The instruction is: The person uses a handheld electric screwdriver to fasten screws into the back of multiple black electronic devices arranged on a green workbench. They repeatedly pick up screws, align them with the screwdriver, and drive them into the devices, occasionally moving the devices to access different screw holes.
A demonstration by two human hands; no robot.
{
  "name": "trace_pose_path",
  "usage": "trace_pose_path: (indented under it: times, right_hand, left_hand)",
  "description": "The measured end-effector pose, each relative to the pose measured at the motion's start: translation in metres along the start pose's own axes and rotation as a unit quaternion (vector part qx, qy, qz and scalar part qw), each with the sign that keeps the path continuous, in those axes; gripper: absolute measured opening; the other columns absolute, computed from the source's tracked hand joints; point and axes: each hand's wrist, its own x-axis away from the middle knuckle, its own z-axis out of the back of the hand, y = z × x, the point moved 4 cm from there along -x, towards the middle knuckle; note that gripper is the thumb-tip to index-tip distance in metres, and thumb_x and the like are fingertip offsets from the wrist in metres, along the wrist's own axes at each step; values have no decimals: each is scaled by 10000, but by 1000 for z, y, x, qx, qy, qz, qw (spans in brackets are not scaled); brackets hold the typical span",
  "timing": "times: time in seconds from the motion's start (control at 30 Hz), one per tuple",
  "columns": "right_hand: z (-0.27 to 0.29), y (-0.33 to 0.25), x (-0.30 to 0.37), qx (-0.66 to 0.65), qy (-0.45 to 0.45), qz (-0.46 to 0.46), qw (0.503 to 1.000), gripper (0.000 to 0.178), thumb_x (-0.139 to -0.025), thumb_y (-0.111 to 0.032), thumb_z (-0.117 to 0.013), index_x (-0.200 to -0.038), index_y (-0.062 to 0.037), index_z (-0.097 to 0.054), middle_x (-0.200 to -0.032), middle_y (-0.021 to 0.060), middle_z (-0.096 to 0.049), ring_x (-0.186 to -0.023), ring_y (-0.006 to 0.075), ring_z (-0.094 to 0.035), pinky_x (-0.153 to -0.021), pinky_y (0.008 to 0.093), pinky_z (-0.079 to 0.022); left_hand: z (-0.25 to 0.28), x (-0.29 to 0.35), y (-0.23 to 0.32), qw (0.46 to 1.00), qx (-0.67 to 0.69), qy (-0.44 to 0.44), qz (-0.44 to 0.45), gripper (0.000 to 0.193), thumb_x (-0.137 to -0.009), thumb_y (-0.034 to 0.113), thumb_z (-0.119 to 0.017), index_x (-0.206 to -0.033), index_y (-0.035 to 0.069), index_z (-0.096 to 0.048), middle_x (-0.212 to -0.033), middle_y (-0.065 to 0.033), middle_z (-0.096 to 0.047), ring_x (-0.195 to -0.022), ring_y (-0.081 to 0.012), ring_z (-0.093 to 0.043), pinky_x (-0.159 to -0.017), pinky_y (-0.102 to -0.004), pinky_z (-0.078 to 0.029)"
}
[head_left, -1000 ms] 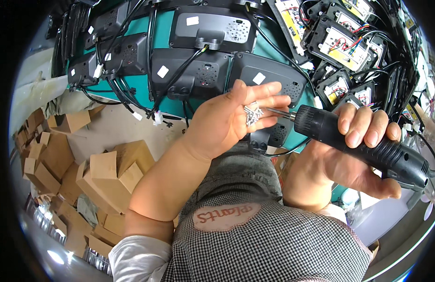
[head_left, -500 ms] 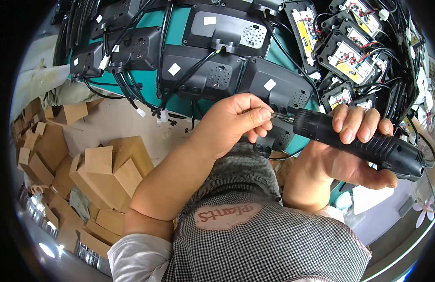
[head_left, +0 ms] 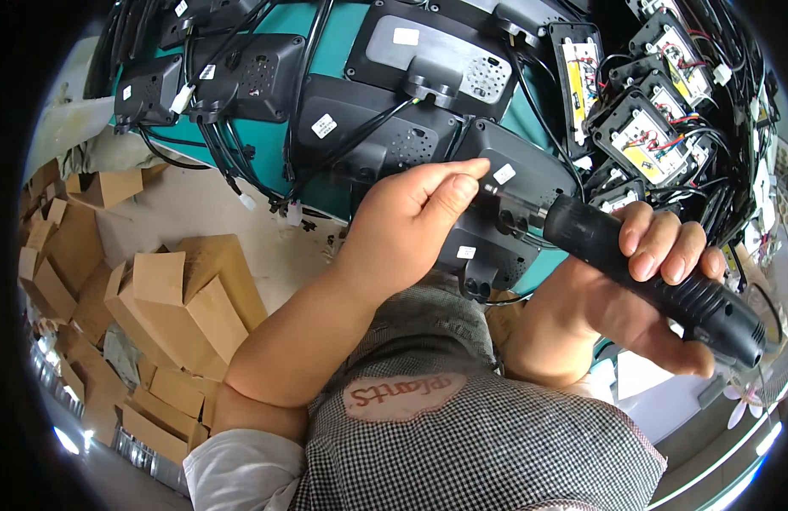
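My right hand [head_left: 645, 294] is wrapped around a black electric screwdriver [head_left: 585, 237], which lies slantwise with its tip toward the left. Its metal bit [head_left: 521, 203] reaches close to the thumb and forefinger of my left hand [head_left: 398, 226]. The left fingers are curled and pinched together; whether they hold something small is hidden. Beneath the bit sits a black plastic display housing [head_left: 538, 166] with a white label. Another black housing [head_left: 492, 247] lies nearer to me, under the screwdriver tip and partly covered by my left hand.
More black housings [head_left: 377, 136] with cables cover the green mat [head_left: 326, 51]. At the far right lie several opened units with boards and coloured wires [head_left: 641, 140], beside black cable bundles [head_left: 743, 170]. Cardboard boxes [head_left: 189, 298] stand on the floor at the left.
The bit has come away from the left fingertips, and the screwdriver is tilted more steeply, its back end lower. My left fingers have drawn together. The whole view has shifted slightly.
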Motion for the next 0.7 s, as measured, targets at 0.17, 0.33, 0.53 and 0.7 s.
trace_pose_path:
  times: [0.17,0.33,0.53,0.7]
  right_hand:
    - [-12,26,-2,136,-15,66,988,797,-695,-736,-542,-1107,-54,-521,-851,79,-548,-661,203,-538,-615,341,-423]
    - [-16,47,2,203,-47,91,974,826,-697,-764,-492,-1131,-62,-483,-849,102,-540,-623,229,-534,-569,361,-434]
    - [-13,59,5,218,-68,102,968,822,-706,-750,-499,-1134,-49,-468,-840,114,-534,-611,238,-539,-550,379,-436]
    - [-26,64,9,263,-95,124,952,766,-726,-701,-523,-1112,-45,-435,-780,120,-524,-580,231,-539,-515,353,-448]
  left_hand:
    - [-8,-1,-4,914,-358,12,-191,413,-781,76,-621,-1189,58,-559,-751,-112,-598,-660,-283,-571,-591,-350,-469]
    - [-14,-7,-18,871,-447,-6,-205,525,-727,102,-627,-1242,100,-524,-702,-64,-546,-648,-252,-560,-571,-353,-483]
    - [-11,-8,-25,855,-471,-17,-217,551,-720,159,-584,-1265,119,-512,-676,-23,-502,-636,-185,-551,-527,-297,-505]
    - [-12,-7,-23,846,-478,-21,-234,515,-732,179,-559,-1241,102,-529,-665,-19,-486,-615,-179,-541,-486,-300,-498]
